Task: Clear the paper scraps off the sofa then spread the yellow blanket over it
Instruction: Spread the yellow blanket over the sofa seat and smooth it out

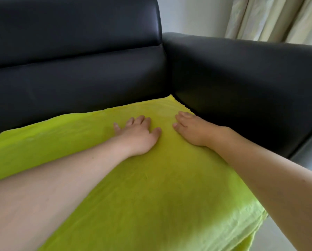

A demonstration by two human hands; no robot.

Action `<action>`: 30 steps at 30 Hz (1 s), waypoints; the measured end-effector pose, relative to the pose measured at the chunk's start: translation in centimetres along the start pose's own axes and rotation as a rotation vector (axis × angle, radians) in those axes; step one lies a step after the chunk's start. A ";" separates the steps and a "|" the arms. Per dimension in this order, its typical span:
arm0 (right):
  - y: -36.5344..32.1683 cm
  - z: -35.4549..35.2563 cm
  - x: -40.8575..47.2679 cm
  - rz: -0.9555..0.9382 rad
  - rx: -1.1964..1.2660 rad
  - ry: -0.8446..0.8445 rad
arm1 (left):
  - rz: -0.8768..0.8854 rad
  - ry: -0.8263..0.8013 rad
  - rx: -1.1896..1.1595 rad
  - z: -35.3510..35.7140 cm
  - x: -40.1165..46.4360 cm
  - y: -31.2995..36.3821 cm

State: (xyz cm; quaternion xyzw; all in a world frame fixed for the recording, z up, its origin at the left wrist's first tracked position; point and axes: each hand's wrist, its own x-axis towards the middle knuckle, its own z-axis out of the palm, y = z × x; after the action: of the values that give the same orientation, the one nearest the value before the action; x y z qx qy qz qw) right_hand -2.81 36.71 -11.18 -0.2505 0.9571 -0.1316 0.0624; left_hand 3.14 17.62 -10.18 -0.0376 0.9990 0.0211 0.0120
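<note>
The blanket (151,187) lies spread over the sofa (79,78) seat, its far corner tucked near the corner where backrest meets armrest, its front edge hanging over the seat's front. No paper scraps show, so clearing looks done and smoothing is the step in hand. The left hand (138,134) and right hand (191,129) lie flat on the cloth near that corner, fingers straight, gripping nothing. Next, probably, sweeping palms outward to flatten remaining wrinkles
</note>
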 end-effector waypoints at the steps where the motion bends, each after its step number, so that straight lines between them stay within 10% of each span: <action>1: 0.4 0.2 -0.3 0.015 -0.001 -0.007 | -0.010 -0.004 -0.006 0.2 -0.3 0.1; 30: -4.4 0.2 -3.1 -0.007 -0.024 0.008 | 0.023 0.095 -0.069 0.6 -10.4 -1.3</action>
State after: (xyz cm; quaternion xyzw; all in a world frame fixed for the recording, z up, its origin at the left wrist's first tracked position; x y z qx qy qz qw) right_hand 1.94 34.52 -10.01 -0.2539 0.9580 -0.1213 0.0550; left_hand 13.59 17.10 -10.55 -0.0274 0.9975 0.0538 -0.0373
